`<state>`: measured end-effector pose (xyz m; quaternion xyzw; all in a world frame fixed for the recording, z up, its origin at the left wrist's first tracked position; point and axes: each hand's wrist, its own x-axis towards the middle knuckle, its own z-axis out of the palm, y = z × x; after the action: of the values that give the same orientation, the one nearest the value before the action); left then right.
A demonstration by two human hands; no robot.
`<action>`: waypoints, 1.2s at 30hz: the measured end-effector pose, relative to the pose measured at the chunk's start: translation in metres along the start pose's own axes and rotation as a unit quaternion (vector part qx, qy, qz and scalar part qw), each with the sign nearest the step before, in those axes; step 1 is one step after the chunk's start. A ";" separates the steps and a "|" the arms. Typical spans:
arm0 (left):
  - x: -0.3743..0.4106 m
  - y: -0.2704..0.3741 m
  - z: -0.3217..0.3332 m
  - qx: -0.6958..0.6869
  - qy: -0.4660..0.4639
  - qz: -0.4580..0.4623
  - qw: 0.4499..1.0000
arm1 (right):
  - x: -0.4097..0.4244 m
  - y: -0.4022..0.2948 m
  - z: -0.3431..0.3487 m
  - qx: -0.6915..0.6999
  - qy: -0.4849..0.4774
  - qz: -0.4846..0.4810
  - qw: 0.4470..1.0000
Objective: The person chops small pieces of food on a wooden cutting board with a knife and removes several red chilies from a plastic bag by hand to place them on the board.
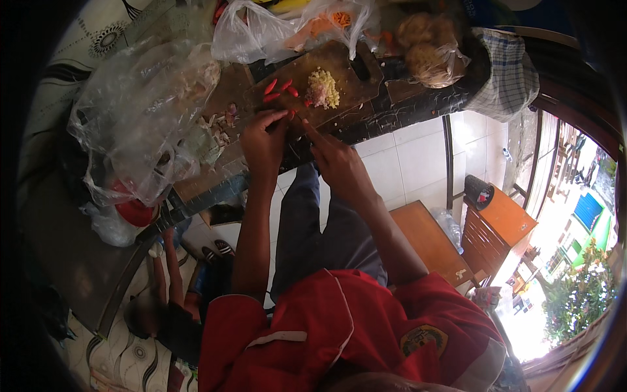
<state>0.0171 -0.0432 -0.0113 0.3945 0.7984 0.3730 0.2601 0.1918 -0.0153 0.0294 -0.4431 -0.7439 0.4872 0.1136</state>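
A dark wooden cutting board (352,93) lies on the worktop before me. My left hand (264,137) is at its near edge, fingertips pinched on a small red chili piece (292,114). Just right of it, my right hand (338,159) is closed around a knife, mostly hidden by the hand, its index finger stretched forward along it. Several red chilies (271,86) lie on the board beyond my left hand. Beside them sits a heap of finely chopped pale and pinkish pieces (323,89), perhaps garlic and shallot.
Clear plastic bags (142,112) cover the worktop's left side, near papery peels (215,130). Another plastic bag (259,34) lies behind the board. Bagged round brown items (433,54) and a checked cloth (507,73) are at right. Another person (166,313) is at lower left.
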 end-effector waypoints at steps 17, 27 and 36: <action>0.000 -0.003 -0.003 -0.021 -0.005 0.007 1.000 | 0.010 -0.004 0.001 -0.003 -0.003 -0.013 1.000; -0.001 -0.001 0.000 0.004 0.017 0.026 1.000 | 0.004 0.000 -0.004 0.011 0.002 0.002 1.000; 0.000 -0.006 0.000 -0.021 0.001 -0.020 1.000 | 0.001 -0.007 -0.001 -0.003 -0.011 0.000 1.000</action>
<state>0.0145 -0.0451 -0.0166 0.3726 0.7983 0.3852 0.2749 0.1881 -0.0144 0.0351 -0.4378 -0.7468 0.4898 0.1038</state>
